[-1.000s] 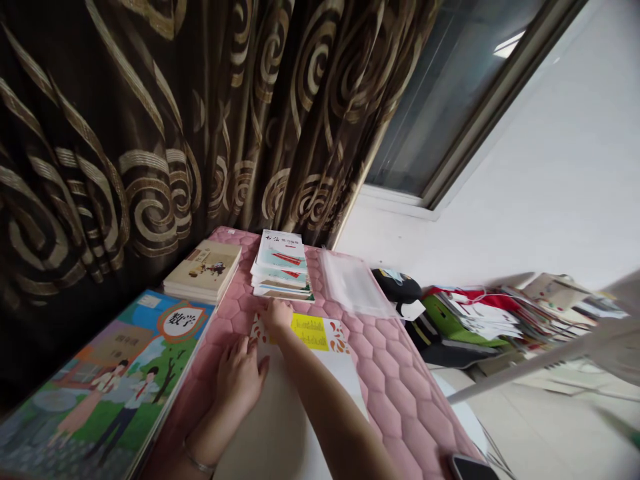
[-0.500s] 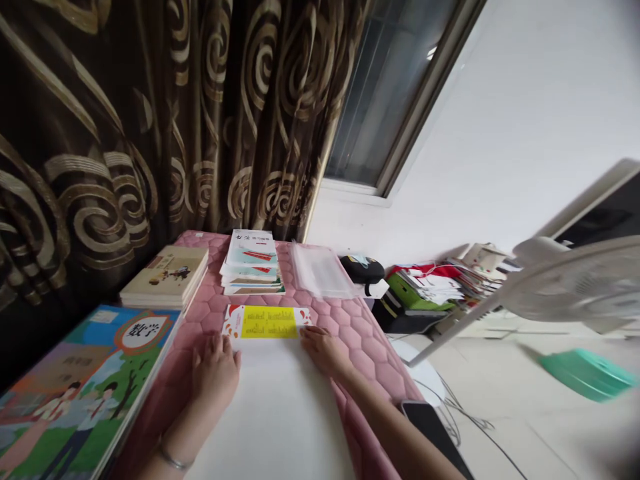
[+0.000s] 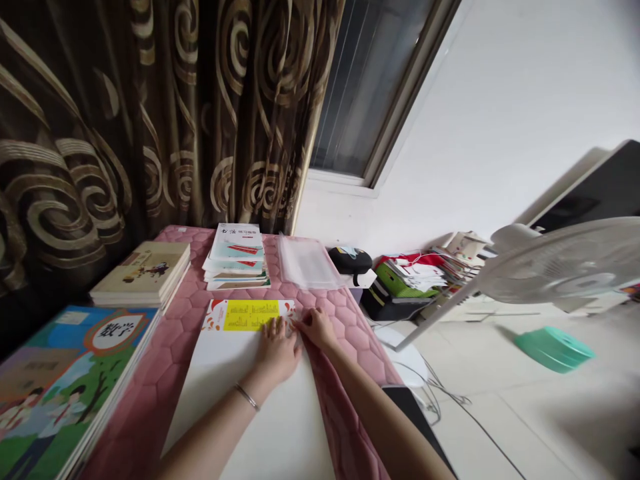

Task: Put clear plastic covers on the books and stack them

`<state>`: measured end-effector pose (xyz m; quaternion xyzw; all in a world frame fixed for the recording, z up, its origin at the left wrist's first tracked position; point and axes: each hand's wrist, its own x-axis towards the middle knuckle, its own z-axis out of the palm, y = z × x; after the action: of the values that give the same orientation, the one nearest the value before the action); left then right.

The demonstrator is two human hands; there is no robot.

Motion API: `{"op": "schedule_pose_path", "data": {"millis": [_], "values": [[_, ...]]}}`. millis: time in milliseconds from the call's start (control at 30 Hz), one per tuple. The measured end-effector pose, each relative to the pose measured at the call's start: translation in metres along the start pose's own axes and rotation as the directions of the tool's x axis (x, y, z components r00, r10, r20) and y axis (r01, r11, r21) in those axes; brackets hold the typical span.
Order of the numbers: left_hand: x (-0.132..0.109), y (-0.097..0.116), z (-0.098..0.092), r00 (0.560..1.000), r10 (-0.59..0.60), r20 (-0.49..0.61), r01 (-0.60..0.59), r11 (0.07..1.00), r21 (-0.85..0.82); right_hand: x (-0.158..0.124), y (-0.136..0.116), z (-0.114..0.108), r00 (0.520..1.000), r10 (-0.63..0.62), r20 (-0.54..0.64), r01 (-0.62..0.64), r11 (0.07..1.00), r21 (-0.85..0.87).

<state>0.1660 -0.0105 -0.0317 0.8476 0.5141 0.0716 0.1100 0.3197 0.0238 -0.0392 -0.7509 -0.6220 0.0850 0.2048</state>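
Since the earlier shot my L hand (image 3: 277, 353) has slid right, so it's now just beside my R hand (image 3: 315, 330), w/ only a small gap between them. L fingers (image 3: 274, 327) are spread fairly wide and flat on the long white sheet (image 3: 240, 380), tips right at the lower edge of the yellow-printed strip (image 3: 250, 315). No grip there, just lying on it. R fingers (image 3: 300, 325) are bunched narrow at the strip's right corner, touching it, but can't tell if they're actually pinching. The strip sits just past my fingertips at the far end of the sheet, w/ a red-and-white pattern at its left end. Silver bangle (image 3: 246, 397) on my L wrist, below the fingers.

Sheet's on a pink quilted mat (image 3: 183, 333). Left of my fingers: big math textbook (image 3: 65, 387) and a stack of books (image 3: 143, 273). Straight ahead: calligraphy workbooks (image 3: 236, 253). Ahead to the right: clear plastic sleeve (image 3: 305, 263) and black pouch (image 3: 350, 260). Well off to the right: white standing fan (image 3: 565, 267).
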Motion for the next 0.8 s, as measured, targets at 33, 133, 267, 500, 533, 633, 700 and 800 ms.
{"op": "schedule_pose_path", "data": {"millis": [33, 133, 267, 500, 533, 633, 700, 800], "values": [[-0.001, -0.001, 0.001, 1.0, 0.001, -0.007, -0.001, 1.0, -0.004, 0.006, -0.001, 0.001, 1.0, 0.031, -0.004, -0.031, 0.999, -0.019], [-0.002, -0.003, 0.001, 1.0, 0.008, -0.01, -0.008, 1.0, -0.017, 0.03, -0.008, 0.004, 0.996, 0.093, -0.008, -0.093, 0.994, -0.06], [-0.002, -0.004, 0.002, 1.0, 0.017, -0.02, -0.018, 0.999, -0.046, 0.056, -0.018, 0.009, 0.991, 0.133, -0.013, -0.134, 0.988, -0.075], [-0.001, -0.006, 0.007, 0.999, 0.012, -0.047, -0.014, 0.999, -0.033, 0.034, -0.011, 0.009, 0.997, 0.08, -0.006, -0.08, 0.993, -0.091], [-0.001, -0.005, 0.007, 0.999, 0.012, -0.047, -0.014, 1.0, -0.028, 0.026, -0.007, 0.008, 0.998, 0.062, 0.008, -0.061, 0.995, -0.079], [-0.001, -0.004, 0.005, 0.999, 0.005, -0.033, -0.005, 1.0, -0.017, 0.006, 0.005, 0.006, 0.999, 0.008, 0.034, -0.007, 1.0, -0.018], [-0.001, -0.003, 0.004, 1.0, 0.0, -0.022, 0.0, 1.0, -0.017, 0.002, 0.008, 0.005, 0.999, 0.005, 0.041, -0.005, 1.0, 0.007], [-0.001, -0.002, 0.003, 1.0, 0.001, -0.017, -0.002, 1.0, -0.028, 0.012, 0.002, 0.004, 0.997, 0.065, 0.046, -0.064, 0.997, -0.034]]}}
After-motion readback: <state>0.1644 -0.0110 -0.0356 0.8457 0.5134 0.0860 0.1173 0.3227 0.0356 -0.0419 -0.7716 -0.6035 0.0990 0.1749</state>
